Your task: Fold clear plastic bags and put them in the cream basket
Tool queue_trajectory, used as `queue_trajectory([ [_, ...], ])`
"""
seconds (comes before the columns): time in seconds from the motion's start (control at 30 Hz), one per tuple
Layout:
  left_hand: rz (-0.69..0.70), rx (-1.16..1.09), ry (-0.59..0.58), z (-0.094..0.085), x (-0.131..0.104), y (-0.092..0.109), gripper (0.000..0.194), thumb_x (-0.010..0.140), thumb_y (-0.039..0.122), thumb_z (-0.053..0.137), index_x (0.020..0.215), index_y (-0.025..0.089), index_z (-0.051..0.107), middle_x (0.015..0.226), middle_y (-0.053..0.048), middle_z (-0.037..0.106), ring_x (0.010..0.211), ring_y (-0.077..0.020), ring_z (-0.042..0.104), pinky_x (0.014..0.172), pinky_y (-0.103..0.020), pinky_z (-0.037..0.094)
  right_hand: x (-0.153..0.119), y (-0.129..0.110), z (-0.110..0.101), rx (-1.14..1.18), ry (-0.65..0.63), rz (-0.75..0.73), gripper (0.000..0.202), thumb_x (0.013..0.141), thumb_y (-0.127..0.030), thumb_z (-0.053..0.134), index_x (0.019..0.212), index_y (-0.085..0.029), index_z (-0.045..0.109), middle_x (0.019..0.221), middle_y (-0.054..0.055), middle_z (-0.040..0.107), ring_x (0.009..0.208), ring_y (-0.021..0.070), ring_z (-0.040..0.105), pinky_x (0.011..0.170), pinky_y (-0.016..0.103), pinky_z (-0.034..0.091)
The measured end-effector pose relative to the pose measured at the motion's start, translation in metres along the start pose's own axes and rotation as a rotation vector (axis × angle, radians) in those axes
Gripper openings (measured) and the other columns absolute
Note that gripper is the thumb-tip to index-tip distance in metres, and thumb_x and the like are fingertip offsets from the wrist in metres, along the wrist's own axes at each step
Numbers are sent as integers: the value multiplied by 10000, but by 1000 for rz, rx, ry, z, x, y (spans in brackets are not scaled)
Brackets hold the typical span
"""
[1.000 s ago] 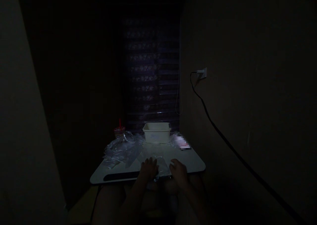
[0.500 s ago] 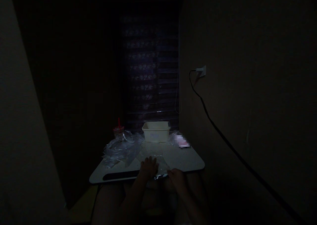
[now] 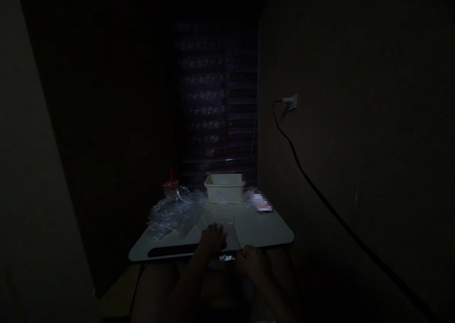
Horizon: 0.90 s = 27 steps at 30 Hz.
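Note:
A clear plastic bag point(image 3: 229, 230) lies flat at the near edge of the white lap table point(image 3: 263, 230). My left hand point(image 3: 213, 238) rests on it with the fingers spread, pressing it to the tabletop. The bag's near right corner is pinched in my right hand point(image 3: 250, 259), just off the table's front edge. A shiny strip of the plastic hangs over the edge between both hands. Further left, a heap of crumpled clear plastic bags point(image 3: 174, 214) covers the table's back left part. The scene is very dark.
A cream plastic bin point(image 3: 224, 194) stands at the back of the table. Behind the heap is a cup with a red straw point(image 3: 171, 184). A blurred-out phone-like item point(image 3: 261, 202) lies at the right. A black cable point(image 3: 320, 195) runs from the wall socket point(image 3: 291, 102) down the right side.
My right hand has moved slightly down and toward me, and the bag's right edge now looks straighter and more taut. My left hand has stayed nearly in place.

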<state>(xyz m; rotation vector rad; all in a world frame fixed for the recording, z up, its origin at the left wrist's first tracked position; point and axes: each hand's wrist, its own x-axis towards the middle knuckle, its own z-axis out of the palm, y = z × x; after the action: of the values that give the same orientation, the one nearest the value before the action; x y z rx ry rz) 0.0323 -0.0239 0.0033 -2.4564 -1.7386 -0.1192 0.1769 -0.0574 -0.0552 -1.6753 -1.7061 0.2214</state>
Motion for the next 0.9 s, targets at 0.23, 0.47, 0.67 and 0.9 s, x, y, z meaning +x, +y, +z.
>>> queue_trajectory([
  [0.23,32,17,53,4,2,-3,320,793,295,440,1089,176,423,1135,-73,434,966,-202,462,787,-422,388,33,1,-17,-70,-92,-271,267,741,-190,382,932,-185,569,969,52,592,910,147,507,774,245,337],
  [0.47,-9,49,100,7,4,-2,338,792,303,439,1104,175,411,1153,-77,420,997,-217,442,808,-445,366,39,1,-10,-207,-261,-407,361,766,-278,373,1107,-204,466,1232,86,396,1167,218,270,909,435,171],
  [0.67,59,63,93,13,4,-3,349,790,307,442,1111,174,407,1180,-75,399,1042,-231,405,839,-470,327,41,-1,-14,-270,-317,-406,374,801,-317,291,1139,-231,428,1259,65,360,1178,198,251,902,449,179],
  [0.9,71,96,85,19,8,-5,377,791,311,437,1141,182,378,1230,-78,345,1091,-251,350,869,-500,280,53,-9,-9,-286,-402,-483,431,831,-359,182,1217,-219,312,1283,50,321,1188,146,231,940,453,109],
])
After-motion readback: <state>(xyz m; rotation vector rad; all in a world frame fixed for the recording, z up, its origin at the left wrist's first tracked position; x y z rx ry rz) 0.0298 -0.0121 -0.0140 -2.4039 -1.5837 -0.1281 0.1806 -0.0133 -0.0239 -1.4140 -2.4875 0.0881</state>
